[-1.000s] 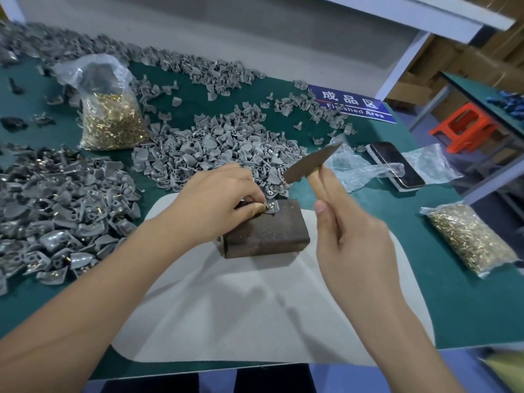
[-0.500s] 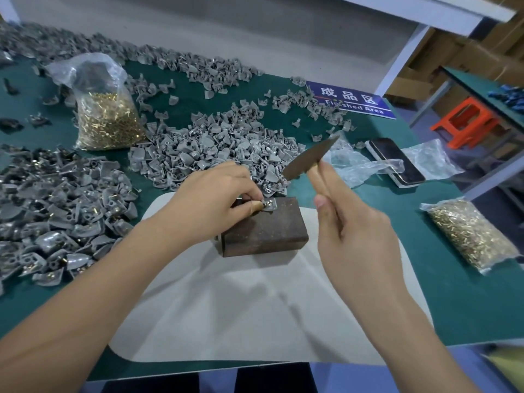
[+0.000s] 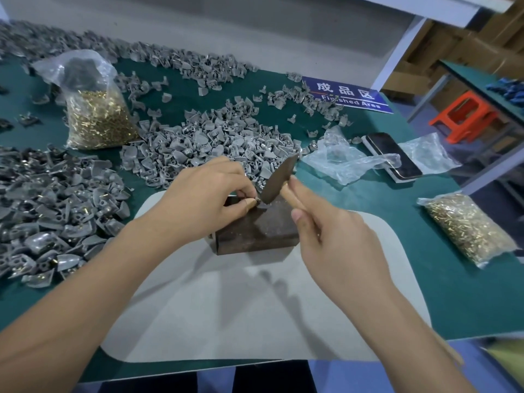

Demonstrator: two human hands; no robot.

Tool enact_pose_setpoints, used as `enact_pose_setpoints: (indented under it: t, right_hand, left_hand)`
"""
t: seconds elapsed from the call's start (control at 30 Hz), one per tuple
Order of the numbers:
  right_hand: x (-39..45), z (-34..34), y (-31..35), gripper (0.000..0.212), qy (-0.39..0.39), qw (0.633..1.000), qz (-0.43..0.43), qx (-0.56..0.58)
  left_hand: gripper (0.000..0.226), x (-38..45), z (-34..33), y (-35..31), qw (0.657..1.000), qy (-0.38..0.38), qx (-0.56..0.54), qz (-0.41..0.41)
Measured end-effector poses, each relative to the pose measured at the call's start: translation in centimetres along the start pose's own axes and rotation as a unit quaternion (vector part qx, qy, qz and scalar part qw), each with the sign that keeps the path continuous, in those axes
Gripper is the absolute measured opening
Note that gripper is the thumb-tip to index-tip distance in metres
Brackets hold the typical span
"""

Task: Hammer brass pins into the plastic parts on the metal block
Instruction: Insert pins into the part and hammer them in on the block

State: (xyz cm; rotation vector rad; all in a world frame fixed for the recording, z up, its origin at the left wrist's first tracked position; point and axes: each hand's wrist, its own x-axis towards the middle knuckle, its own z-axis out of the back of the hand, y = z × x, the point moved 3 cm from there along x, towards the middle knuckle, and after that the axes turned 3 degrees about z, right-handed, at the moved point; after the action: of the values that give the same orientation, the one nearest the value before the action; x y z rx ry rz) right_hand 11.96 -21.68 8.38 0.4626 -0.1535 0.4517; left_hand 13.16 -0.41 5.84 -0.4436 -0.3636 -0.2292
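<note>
Far left of the green table [image 3: 467, 302]: heap of grey plastic parts with brass showing [image 3: 54, 211], spread to the near edge. Behind it: clear bag of brass pins [image 3: 95, 120], upright, neck gathered, touching the next heap. Centre back: larger pile of bare grey plastic parts [image 3: 204, 148], loose strays trailing toward the rear wall.

Near centre: pale grey mat [image 3: 255, 313] laid flat on the table, carrying the dark metal block [image 3: 255, 231] at its far end.

Left hand [image 3: 198, 199]: curled, thumb and forefinger pinched on a small plastic part [image 3: 259, 204] at the block's top face, far edge. Part mostly hidden by fingertips and hammer head; brass pin within it not clearly discernible. Grip clenched on the part.

Hammer [image 3: 276, 181]: dark metal head tilted, lower end down at the pinched part, directly beside the left thumb tip; actual contact not confirmable. Wooden handle running down into the right hand.

Right hand [image 3: 334, 242]: fingers wrapped around the wooden handle, thumb laid along it. Grip firm on the hammer.

Right of centre: crumpled empty clear plastic bag [image 3: 346, 163], lying against a dark phone [image 3: 391, 154], screen up. Second flat clear bag [image 3: 428, 153] just beyond the phone. Behind: blue sign [image 3: 348, 95], white characters, "Finished Area" partly covered by parts.

Far right, near edge: second bag of brass pins [image 3: 467, 228], lying flat. Off the table: orange stool [image 3: 462, 117] on the floor.
</note>
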Motion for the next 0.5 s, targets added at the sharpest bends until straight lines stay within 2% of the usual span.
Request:
enact_pose_setpoints:
  t: [0.1, 0.2, 0.27, 0.33, 0.43, 0.5]
  right_hand:
    - [-0.1, 0.3, -0.1, 0.049, -0.046, 0.998, 0.008, 0.037]
    - [-0.5, 0.0, -0.3, 0.052, 0.008, 1.0, 0.002, 0.028]
    - [-0.6, 0.1, -0.9, 0.052, -0.01, 1.0, -0.002, 0.013]
    - [-0.8, 0.0, -0.6, 0.052, -0.046, 0.998, 0.0, 0.049]
    - [-0.8, -0.5, -0.4, 0.051, -0.009, 0.999, -0.004, 0.037]
    - [-0.9, -0.1, -1.3, 0.05, -0.008, 0.999, -0.037, 0.032]
  left_hand:
    - [0.005, 0.1, 0.0, 0.0, 1.0, 0.003, -0.002, -0.001]
    - [0.006, 0.0, 0.0, 0.0, 1.0, -0.002, -0.006, 0.003]
    - [0.006, 0.0, -0.1, 0.0, 1.0, -0.004, -0.008, 0.0]
    - [0.007, 0.0, -0.1, 0.0, 1.0, -0.001, -0.005, -0.004]
    - [0.01, 0.0, -0.2, 0.2, 1.0, -0.005, -0.005, -0.002]
    - [0.009, -0.1, -0.3, 0.3, 1.0, -0.006, -0.019, 0.006]
